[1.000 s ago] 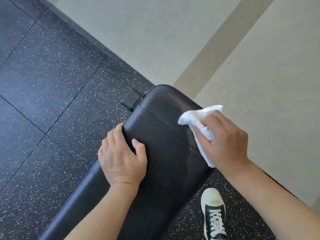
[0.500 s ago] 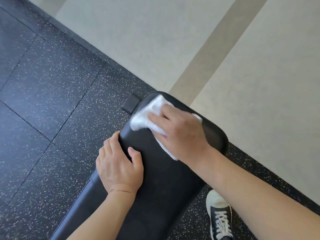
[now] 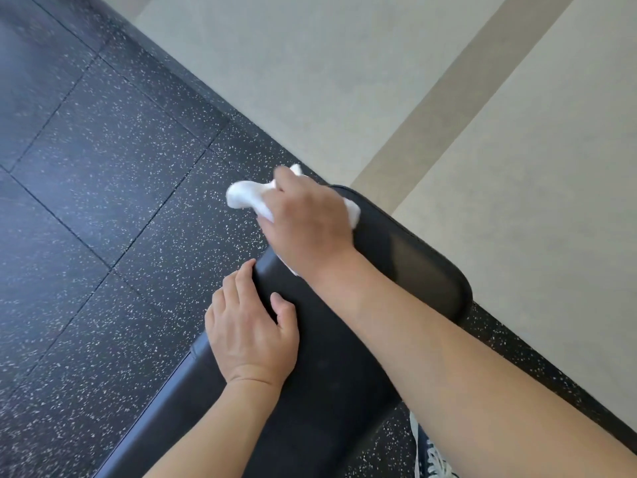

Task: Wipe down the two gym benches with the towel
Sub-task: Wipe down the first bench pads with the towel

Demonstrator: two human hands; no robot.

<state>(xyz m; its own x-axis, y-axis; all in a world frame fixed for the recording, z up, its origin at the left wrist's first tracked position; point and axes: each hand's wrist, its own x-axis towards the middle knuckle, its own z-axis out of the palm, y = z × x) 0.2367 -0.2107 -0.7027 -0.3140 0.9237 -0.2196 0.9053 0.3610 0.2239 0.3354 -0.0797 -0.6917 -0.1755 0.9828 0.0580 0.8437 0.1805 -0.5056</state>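
A black padded gym bench [image 3: 406,270] runs from the bottom left up to the middle of the view, its rounded end toward the pale wall. My right hand [image 3: 310,222] is closed on a crumpled white towel [image 3: 246,196] at the bench's far left corner, and part of the towel sticks out past the pad's edge over the floor. My left hand [image 3: 250,329] lies flat on the bench's left edge, fingers spread over the pad, holding nothing. Only one bench is in view.
Black rubber floor tiles with white speckles [image 3: 103,201] fill the left side. A pale beige wall with a darker stripe [image 3: 431,98] rises just behind the bench's end. My dark sneaker with a white toe [image 3: 431,453] stands at the bottom right beside the bench.
My right hand has swept the towel from the bench's right edge across the end to its far left corner. My left hand has stayed on the left edge.
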